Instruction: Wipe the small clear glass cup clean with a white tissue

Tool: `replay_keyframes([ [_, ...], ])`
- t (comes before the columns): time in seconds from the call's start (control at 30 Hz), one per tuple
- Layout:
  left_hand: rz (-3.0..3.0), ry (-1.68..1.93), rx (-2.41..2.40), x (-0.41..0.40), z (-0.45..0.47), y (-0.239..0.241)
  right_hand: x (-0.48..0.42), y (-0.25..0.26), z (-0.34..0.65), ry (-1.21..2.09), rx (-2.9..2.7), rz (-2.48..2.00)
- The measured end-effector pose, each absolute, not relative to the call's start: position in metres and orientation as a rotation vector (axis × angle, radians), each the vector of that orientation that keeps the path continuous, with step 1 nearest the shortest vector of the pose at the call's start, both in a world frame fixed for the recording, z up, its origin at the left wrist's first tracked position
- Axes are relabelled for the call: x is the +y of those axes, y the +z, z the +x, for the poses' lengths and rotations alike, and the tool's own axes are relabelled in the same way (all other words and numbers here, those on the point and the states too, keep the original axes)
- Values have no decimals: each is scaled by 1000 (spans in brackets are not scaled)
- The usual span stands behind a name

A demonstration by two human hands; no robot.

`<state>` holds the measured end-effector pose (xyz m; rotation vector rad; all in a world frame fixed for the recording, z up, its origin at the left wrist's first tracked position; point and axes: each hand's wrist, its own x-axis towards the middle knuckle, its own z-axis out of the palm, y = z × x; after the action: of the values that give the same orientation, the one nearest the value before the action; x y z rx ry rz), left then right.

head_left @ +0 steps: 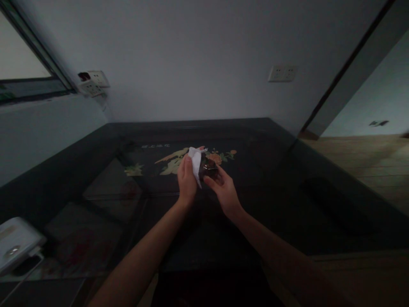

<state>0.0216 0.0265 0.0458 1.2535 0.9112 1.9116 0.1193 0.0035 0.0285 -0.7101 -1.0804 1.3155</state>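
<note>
My left hand [187, 177] is closed around a white tissue or cloth [195, 160], pressing it against the side of a small dark object. My right hand [226, 191] grips that dark, glossy object [208, 167] from the right, thumb in front and fingers behind. Light glints on its surface, but the dimness hides its exact kind. Both hands are held close together above the black table [204, 226], over a printed picture of flowers.
A white device with a cable [19, 241] sits at the table's left front. A long dark shape [335, 204] lies on the right. Wall sockets [283, 73] and a plugged-in adapter [91, 88] are on the wall behind. Wooden floor [361, 162] shows at right.
</note>
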Motion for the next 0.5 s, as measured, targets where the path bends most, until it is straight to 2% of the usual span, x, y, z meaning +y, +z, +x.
replay_keyframes([
  [0.13, 739, 1726, 742, 38, 19, 52, 3, 29, 120, 1297, -1170, -663],
  [0.23, 583, 1601, 664, 42, 17, 54, 4, 29, 120, 1292, -1203, -651],
  [0.33, 672, 1716, 766, 40, 18, 50, 5, 28, 119, 1288, -1218, -673],
  [0.5, 1227, 2008, 1048, 29, 20, 41, 5, 26, 119, 1273, -1172, -695],
])
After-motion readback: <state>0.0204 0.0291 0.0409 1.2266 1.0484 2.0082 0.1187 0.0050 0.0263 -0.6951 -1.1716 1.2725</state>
